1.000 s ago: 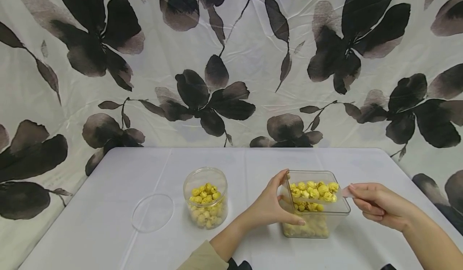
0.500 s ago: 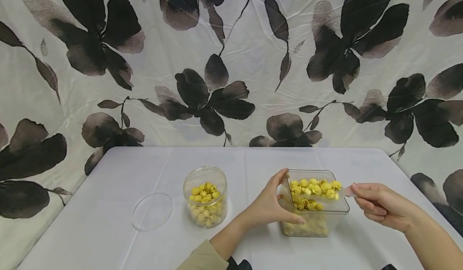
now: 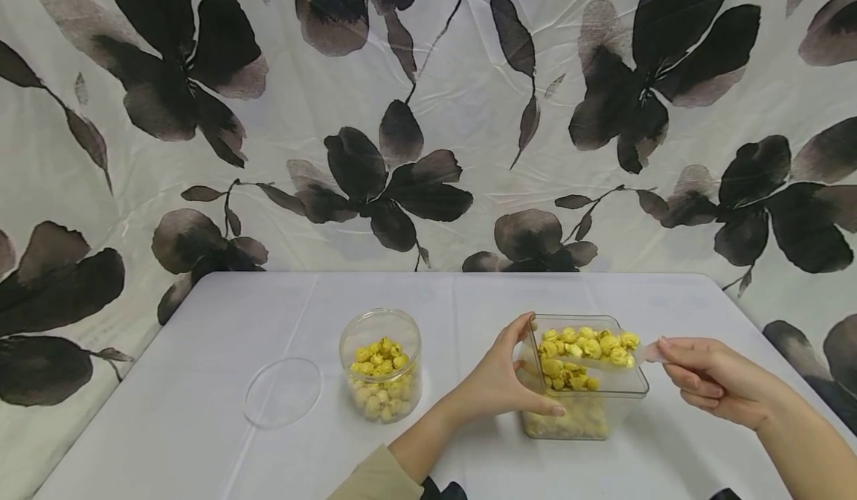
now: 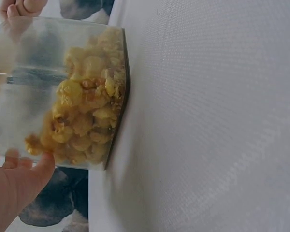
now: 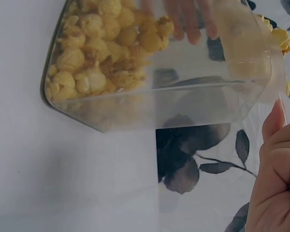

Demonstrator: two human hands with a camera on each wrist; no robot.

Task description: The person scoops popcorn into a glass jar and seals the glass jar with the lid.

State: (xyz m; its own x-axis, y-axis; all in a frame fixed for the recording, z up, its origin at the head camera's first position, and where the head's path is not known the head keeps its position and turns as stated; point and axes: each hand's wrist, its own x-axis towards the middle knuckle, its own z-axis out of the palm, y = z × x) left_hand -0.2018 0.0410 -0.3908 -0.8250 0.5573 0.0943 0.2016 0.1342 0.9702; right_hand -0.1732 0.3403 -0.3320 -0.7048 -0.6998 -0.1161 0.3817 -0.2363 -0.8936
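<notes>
In the head view a clear rectangular container [image 3: 619,409] with yellow popcorn inside stands on the table. My left hand [image 3: 492,381] grips its left side, thumb on the near wall and fingers at the far corner. My right hand [image 3: 719,381] pinches the handle of a translucent scoop [image 3: 648,353] at the container's right. A heap of popcorn [image 3: 589,345] lies along the scoop, level with the container's rim or slightly above. The right wrist view shows the container wall [image 5: 203,111] between the two hands, with scoop and popcorn partly cut off at the right.
A round clear jar [image 3: 375,327], partly filled with popcorn, stands left of the left hand. Farther left a clear round lid [image 3: 284,393] lies flat on the white tabletop [image 3: 167,411]. Behind the table hangs a floral cloth [image 3: 469,150].
My right hand has shifted slightly to the right, and the loaded scoop has risen a little and slid right with it. The left hand and the container have stayed put.
</notes>
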